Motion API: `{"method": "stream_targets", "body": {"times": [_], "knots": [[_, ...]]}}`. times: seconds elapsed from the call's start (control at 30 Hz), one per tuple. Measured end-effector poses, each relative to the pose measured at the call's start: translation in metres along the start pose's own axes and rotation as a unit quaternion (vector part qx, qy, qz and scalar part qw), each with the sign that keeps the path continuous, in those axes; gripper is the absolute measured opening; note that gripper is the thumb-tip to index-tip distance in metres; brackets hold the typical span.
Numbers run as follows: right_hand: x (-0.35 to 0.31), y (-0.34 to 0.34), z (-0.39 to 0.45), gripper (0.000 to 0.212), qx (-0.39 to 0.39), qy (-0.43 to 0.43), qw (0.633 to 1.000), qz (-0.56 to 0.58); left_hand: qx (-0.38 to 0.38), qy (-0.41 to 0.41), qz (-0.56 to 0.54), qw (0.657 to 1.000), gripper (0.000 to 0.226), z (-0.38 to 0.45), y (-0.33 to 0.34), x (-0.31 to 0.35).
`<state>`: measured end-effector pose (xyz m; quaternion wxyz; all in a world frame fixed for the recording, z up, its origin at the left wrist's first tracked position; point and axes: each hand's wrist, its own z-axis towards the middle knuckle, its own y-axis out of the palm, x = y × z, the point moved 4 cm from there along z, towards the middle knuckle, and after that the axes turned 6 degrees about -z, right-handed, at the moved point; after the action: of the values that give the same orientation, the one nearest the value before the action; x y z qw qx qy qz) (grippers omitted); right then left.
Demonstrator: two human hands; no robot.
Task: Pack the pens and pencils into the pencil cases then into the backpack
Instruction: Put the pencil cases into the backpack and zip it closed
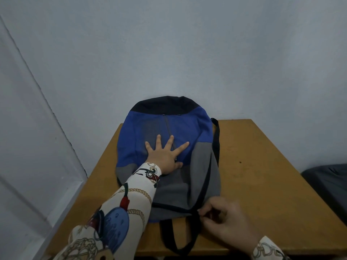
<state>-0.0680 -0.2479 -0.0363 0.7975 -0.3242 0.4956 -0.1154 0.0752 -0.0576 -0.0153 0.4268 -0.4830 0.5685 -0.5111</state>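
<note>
Your left hand (165, 156) presses flat, fingers spread, on the backpack (169, 132), which lies on the counter (262, 166) with its long axis running away from you. Your right hand (223, 220), nearer the bag's near end, pinches something small there, likely the zip pull; no pencil cases show.

Both arms wear long sleeves of cream/off-white fabric w/ a busy print, cuffs ending at the wrists just short of the left hand (165, 156) & right hand (223, 220). Left sleeve (120, 207) shows tan rope loops, a red tassel-like shape, a big blue rounded motif w/ dark outline, plus red & black ornament near the cuff. Right sleeve (266, 248) is mostly cut off at the frame edge; looks like the same cream cloth w/ grey-olive chain or rope outlines, prob. the same garment.
</note>
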Motion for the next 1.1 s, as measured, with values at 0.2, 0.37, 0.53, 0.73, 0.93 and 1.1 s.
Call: {"method": "stream_targets", "body": {"times": [0.2,0.37,0.53,0.73,0.93,1.1], "knots": [[0.024,-0.018,0.021,0.043,0.042,0.265,0.960,0.078,0.017,0.001,0.000,1.000,0.071,0.000,0.002,0.000],[0.037,-0.024,0.034,0.047,0.032,0.360,0.930,0.063,0.035,0.003,-0.014,0.999,0.069,-0.004,0.005,0.002],[0.039,-0.026,0.031,0.036,0.038,0.359,0.922,0.140,0.104,0.003,-0.146,0.984,0.053,-0.033,-0.006,0.021],[0.041,-0.025,0.032,0.032,0.040,0.353,0.918,0.173,0.359,0.088,-0.243,0.897,0.037,-0.114,0.002,0.056],[0.039,-0.023,0.031,0.037,0.040,0.344,0.923,0.166,0.319,0.067,-0.095,0.941,0.051,-0.131,0.022,0.075],[0.039,-0.024,0.030,0.026,0.052,0.348,0.922,0.163,0.269,0.051,-0.092,0.957,0.028,-0.136,0.024,0.081]]}}
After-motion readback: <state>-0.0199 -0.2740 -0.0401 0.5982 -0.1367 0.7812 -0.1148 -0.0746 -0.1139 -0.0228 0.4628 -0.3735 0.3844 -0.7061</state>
